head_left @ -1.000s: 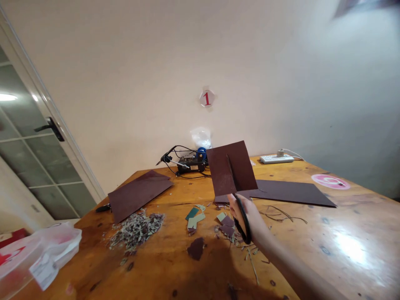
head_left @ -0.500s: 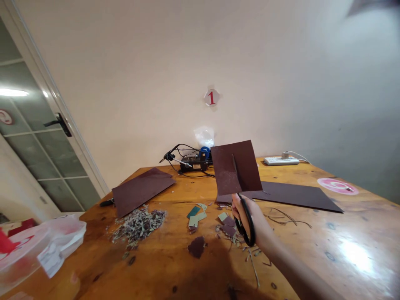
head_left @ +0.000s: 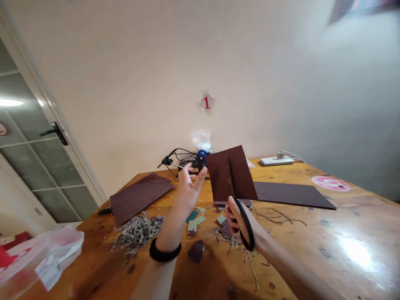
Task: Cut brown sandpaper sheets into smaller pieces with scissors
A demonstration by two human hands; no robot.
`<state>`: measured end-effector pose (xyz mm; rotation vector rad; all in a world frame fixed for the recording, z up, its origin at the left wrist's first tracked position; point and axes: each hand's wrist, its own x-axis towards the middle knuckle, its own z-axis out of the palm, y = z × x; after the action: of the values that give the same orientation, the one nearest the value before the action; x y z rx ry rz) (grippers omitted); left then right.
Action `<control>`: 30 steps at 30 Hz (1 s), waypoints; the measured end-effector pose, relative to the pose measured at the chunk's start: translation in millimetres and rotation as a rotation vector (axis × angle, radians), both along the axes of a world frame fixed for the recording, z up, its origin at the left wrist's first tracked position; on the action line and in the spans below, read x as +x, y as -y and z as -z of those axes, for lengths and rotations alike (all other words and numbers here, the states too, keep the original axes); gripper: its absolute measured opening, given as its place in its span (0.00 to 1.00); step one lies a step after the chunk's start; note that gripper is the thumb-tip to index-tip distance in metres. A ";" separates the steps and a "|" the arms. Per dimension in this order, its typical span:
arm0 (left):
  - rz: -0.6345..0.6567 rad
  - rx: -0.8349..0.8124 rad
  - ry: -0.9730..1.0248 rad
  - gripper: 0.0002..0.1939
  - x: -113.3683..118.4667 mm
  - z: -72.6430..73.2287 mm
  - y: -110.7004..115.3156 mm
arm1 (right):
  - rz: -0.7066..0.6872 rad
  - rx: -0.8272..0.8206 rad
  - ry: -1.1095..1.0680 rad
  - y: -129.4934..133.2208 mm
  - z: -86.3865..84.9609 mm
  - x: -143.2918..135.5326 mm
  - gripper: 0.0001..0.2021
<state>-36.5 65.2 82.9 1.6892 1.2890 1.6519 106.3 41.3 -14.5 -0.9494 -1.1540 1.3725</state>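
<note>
My right hand [head_left: 239, 218] is wrapped round black-handled scissors [head_left: 249, 235], held upright over the table. A dark brown sheet of card [head_left: 245, 175] stands up above that hand, with a long slit or line running up its middle from the scissors. The blades are hard to make out against it. My left hand [head_left: 190, 183], a black band on its wrist, is just left of the card, thumb and fingers apart and holding nothing. Below the hands lie small brown and pale green card scraps [head_left: 196, 223] and a brown offcut [head_left: 196, 251].
A larger brown sheet [head_left: 142, 196] lies at left, beside a heap of shreds [head_left: 139, 233]. Another sheet [head_left: 293, 193] lies at right near thin strips [head_left: 278, 216]. Cabled black equipment [head_left: 167, 160] and a power strip [head_left: 276, 161] stand at the back. A plastic bag [head_left: 59, 250] is front left.
My left hand has come into view and risen to the card's left side. The card in front of my right hand has tilted and shifted slightly, and the whole view has moved a little.
</note>
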 end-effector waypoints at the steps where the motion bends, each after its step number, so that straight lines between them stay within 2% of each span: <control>1: 0.084 -0.141 -0.019 0.29 1.0 6.1 -8.7 | -0.010 -0.016 -0.018 0.4 -1.6 -0.6 0.28; 2: 0.231 -0.255 -0.043 0.27 2.5 12.8 -15.0 | -0.023 -0.035 -0.037 0.9 -4.1 -1.3 0.30; 3: 0.327 -0.284 -0.043 0.25 4.2 19.3 -19.2 | -0.041 -0.061 -0.061 1.2 -7.0 -1.8 0.31; 5: 0.405 -0.243 -0.020 0.23 7.1 28.9 -22.9 | -0.102 -0.135 -0.106 0.5 -11.9 -2.3 0.34; 8: 0.282 -0.067 0.054 0.22 5.2 30.0 -23.7 | -0.179 -0.180 -0.117 -2.8 -11.5 -0.5 0.35; 11: 0.092 0.078 0.115 0.22 -9.6 19.7 -26.1 | -0.185 -0.022 0.012 -2.0 -4.6 3.2 0.30; 14: -0.023 0.094 0.136 0.24 -33.9 9.4 -30.6 | -0.207 0.138 0.199 5.7 -2.7 5.2 0.24; 18: 0.031 -0.005 0.099 0.25 -63.0 5.1 -36.0 | -0.246 0.236 0.312 14.8 -8.2 4.8 0.25; 21: 0.024 -0.023 0.115 0.26 -74.7 6.2 -40.1 | -0.265 0.227 0.413 14.9 -7.7 4.7 0.25; 26: 0.005 -0.043 0.150 0.28 -79.8 7.0 -44.0 | -0.244 0.217 0.499 9.4 2.4 4.5 0.26; 30: 0.038 -0.076 0.158 0.27 -75.3 6.6 -41.2 | -0.234 0.214 0.449 3.7 11.5 2.0 0.26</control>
<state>-111.8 106.4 76.3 1.4981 1.2210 1.6561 108.3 37.5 -26.0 -1.0184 -1.7611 1.2145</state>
